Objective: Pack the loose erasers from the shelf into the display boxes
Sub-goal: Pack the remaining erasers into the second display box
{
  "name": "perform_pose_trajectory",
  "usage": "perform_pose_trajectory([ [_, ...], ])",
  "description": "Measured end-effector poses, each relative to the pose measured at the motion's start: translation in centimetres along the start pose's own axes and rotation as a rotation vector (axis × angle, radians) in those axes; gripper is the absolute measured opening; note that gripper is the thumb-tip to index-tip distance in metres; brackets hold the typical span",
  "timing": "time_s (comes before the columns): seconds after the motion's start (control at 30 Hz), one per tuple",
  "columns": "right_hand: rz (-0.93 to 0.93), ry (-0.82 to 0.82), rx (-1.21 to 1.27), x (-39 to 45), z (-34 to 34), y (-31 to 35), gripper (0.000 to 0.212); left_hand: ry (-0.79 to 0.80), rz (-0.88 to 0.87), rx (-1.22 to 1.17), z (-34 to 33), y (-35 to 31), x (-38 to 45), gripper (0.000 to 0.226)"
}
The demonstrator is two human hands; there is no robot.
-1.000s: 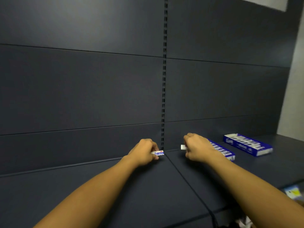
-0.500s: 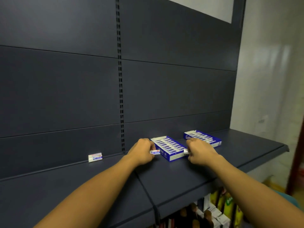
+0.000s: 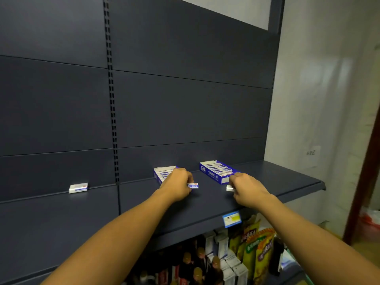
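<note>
our left hand (image 3: 178, 186) is curled closed, pinching a blue-and-white eraser (image 3: 193, 185) at its fingertips; the eraser sticks out to the hand's right, just above the dark shelf (image 3: 205, 204). our right hand (image 3: 246, 187) is closed too, gripping a small white eraser (image 3: 229, 188) that pokes out on its left side. both forearms reach forward and slightly inward, knuckles up, wrists low over the shelf.

just beyond the left hand, partly hidden by its knuckles, lies an open blue display box (image 3: 163, 173) with rows of erasers inside. a second display box (image 3: 218, 171) sits just beyond and a little left of the right hand, its near corner close to the knuckles. a third, loose eraser (image 3: 78, 188) lies well off to the left of the left hand, near the back panel.

between the two hands the shelf surface is bare. to the right of the right hand the shelf runs on to its end edge near the wall. below the front lip hangs a price tag (image 3: 232, 219), with packaged goods (image 3: 257, 249) on the level underneath.
</note>
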State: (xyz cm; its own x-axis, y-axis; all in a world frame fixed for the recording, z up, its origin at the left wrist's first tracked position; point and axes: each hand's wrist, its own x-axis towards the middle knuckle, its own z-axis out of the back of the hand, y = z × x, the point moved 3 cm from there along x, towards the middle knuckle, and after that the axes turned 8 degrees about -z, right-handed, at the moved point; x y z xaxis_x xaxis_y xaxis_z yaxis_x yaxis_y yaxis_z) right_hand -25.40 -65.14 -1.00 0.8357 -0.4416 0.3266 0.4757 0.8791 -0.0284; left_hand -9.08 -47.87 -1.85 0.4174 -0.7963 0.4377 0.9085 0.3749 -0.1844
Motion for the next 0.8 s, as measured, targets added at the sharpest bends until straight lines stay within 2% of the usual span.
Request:
perform_pose_trajectory([
  [0.33,0.024,0.012,0.004,0.6,-0.6,-6.0,0.036,0.04,-0.027,0.023,-2.7,-4.5,4.1,0.011],
  [0.6,0.024,0.004,0.024,4.1,-1.7,-9.2,0.032,0.03,0.009,0.063,-4.1,-4.0,9.1,0.013],
  [0.8,0.05,-0.008,0.038,9.0,-2.2,-11.2,0.022,0.033,0.053,0.041,-5.7,-2.7,13.1,0.026],
])
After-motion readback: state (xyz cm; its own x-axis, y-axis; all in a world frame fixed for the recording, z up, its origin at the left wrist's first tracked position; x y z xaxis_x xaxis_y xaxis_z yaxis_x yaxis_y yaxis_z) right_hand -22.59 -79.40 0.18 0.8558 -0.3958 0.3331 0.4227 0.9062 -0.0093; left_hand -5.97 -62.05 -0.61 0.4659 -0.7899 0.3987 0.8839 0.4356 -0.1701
